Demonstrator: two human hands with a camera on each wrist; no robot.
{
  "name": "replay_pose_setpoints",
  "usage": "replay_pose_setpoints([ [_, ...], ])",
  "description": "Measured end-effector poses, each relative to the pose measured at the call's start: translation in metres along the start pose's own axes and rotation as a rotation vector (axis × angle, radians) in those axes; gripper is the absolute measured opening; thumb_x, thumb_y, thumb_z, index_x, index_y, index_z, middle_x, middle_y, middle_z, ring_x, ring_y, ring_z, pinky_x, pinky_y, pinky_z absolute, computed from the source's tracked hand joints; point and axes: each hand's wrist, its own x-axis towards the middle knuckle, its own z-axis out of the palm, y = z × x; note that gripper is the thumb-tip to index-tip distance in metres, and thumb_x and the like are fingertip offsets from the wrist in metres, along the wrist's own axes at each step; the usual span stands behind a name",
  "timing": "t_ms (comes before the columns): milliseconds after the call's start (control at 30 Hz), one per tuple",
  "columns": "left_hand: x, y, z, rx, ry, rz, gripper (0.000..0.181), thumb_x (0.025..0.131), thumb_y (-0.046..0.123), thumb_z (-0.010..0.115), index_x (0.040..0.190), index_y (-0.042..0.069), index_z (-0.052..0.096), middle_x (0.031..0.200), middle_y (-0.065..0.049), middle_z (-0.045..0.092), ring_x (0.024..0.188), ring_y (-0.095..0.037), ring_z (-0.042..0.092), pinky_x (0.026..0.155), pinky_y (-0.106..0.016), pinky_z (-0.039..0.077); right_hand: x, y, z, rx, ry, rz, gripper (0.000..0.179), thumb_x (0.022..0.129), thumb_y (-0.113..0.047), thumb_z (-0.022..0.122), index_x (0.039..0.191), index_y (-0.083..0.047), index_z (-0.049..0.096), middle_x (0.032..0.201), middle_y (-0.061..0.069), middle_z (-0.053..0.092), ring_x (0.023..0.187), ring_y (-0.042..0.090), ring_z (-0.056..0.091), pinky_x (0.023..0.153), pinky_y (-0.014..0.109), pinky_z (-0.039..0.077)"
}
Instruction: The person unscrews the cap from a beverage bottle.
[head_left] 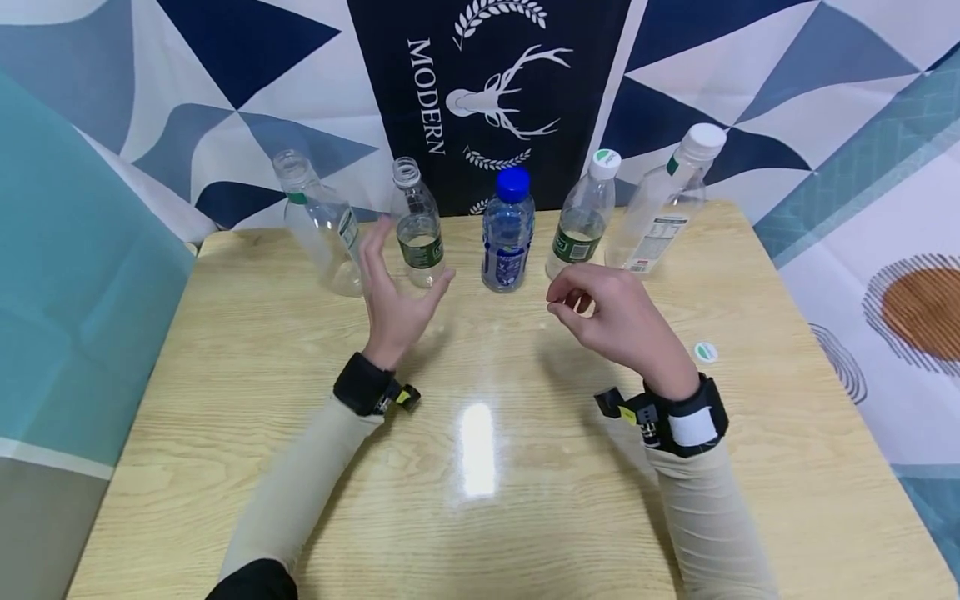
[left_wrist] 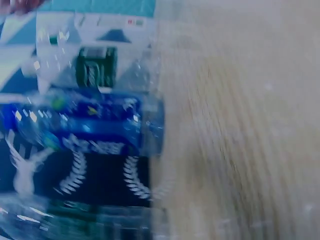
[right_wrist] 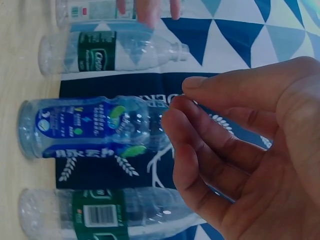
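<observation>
My left hand (head_left: 397, 308) has its fingers and thumb spread and holds nothing. Its fingertips overlap the edge of the large clear bottle (head_left: 318, 225), uncapped at the far left. Between thumb and fingers shows a smaller uncapped bottle (head_left: 418, 225) with a green label. Loosely curled and holding nothing, my right hand (head_left: 618, 312) has its thumb tip close to the index fingertip. Just behind it stands a green-labelled bottle (head_left: 581, 221) with a white cap. A blue-capped bottle (head_left: 508, 233) stands between the hands; the right wrist view shows its blue label (right_wrist: 75, 127).
A large clear bottle (head_left: 660, 208) with a white cap stands at the back right. One loose white cap (head_left: 706, 352) with a green mark lies beside the right wrist. Behind the wooden table (head_left: 480, 533) hangs a patterned cloth (head_left: 495, 100).
</observation>
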Motion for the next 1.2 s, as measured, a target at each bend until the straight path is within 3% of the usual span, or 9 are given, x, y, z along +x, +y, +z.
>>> replay_pose_setpoints([
  [100,-0.019,-0.022,0.007,-0.013,-0.048,0.080,0.067,0.071,0.026,0.078,0.126,-0.001,0.050,0.128,-0.017,0.046,0.120,-0.024,0.040,0.096,-0.048,0.033,-0.002,0.000,-0.006,0.001,0.019,0.002,0.009,0.078,-0.006,0.068,0.079,-0.014,0.064,0.076,-0.009,0.059,0.066,0.004,0.052,0.056,0.028,0.045],
  [267,-0.054,-0.074,0.031,-0.090,-0.185,0.031,0.070,0.075,0.029,0.077,0.137,0.018,0.047,0.135,0.000,0.041,0.121,-0.020,0.040,0.090,-0.048,0.037,-0.003,0.004,-0.008,0.007,0.032,0.000,0.010,0.078,-0.004,0.068,0.078,-0.014,0.064,0.074,-0.009,0.058,0.064,0.004,0.050,0.055,0.025,0.043],
  [333,-0.059,-0.079,0.037,-0.130,-0.208,0.023,0.075,0.075,0.029,0.078,0.140,0.019,0.043,0.138,0.001,0.040,0.123,-0.020,0.040,0.093,-0.044,0.037,-0.004,0.006,-0.009,0.008,0.033,0.002,0.010,0.079,-0.004,0.068,0.079,-0.014,0.065,0.075,-0.009,0.059,0.064,0.004,0.050,0.055,0.024,0.042],
  [400,-0.060,-0.074,0.041,-0.143,-0.215,0.009,0.079,0.073,0.031,0.079,0.141,0.017,0.042,0.137,0.000,0.041,0.122,-0.021,0.041,0.094,-0.043,0.038,-0.004,0.008,-0.009,0.010,0.032,0.008,0.009,0.079,-0.005,0.068,0.079,-0.014,0.065,0.075,-0.009,0.059,0.064,0.004,0.050,0.055,0.024,0.042],
  [633,-0.011,0.026,0.035,-0.227,-0.318,-0.158,0.097,0.072,0.017,0.080,0.148,-0.001,0.023,0.148,-0.012,0.030,0.133,-0.018,0.028,0.104,-0.040,0.028,-0.007,0.016,-0.016,0.009,0.039,0.059,0.008,0.079,-0.004,0.069,0.080,-0.012,0.066,0.075,-0.007,0.060,0.065,0.005,0.052,0.057,0.024,0.044],
  [733,0.008,0.039,0.051,-0.215,-0.346,-0.238,0.106,0.070,0.014,0.081,0.150,-0.001,0.014,0.152,-0.012,0.022,0.137,-0.015,0.022,0.107,-0.034,0.022,-0.008,0.018,-0.018,0.007,0.042,0.074,0.008,0.079,-0.004,0.070,0.081,-0.011,0.067,0.076,-0.007,0.060,0.065,0.006,0.052,0.057,0.024,0.045],
  [933,0.023,0.005,0.092,-0.256,-0.344,-0.351,0.114,0.065,0.021,0.085,0.152,0.014,0.012,0.149,-0.004,0.029,0.132,-0.012,0.029,0.106,-0.030,0.024,-0.007,0.018,-0.018,0.037,0.031,0.080,0.007,0.080,-0.005,0.070,0.082,-0.011,0.067,0.078,-0.007,0.061,0.064,0.006,0.052,0.058,0.026,0.047],
  [1100,0.020,-0.027,0.118,-0.274,-0.383,-0.351,0.109,0.065,0.028,0.085,0.151,0.027,0.018,0.144,0.006,0.035,0.126,-0.009,0.037,0.102,-0.030,0.029,-0.009,0.017,-0.021,0.041,0.027,0.086,0.007,0.080,-0.005,0.069,0.082,-0.011,0.067,0.077,-0.007,0.061,0.063,0.006,0.052,0.057,0.025,0.047],
  [1200,0.024,-0.019,0.122,-0.274,-0.401,-0.333,0.097,0.068,0.026,0.083,0.147,0.021,0.028,0.138,0.002,0.043,0.120,-0.010,0.044,0.099,-0.027,0.033,-0.010,0.019,-0.024,0.033,0.026,0.097,0.007,0.080,-0.005,0.069,0.082,-0.011,0.067,0.077,-0.007,0.061,0.063,0.007,0.052,0.056,0.025,0.046],
])
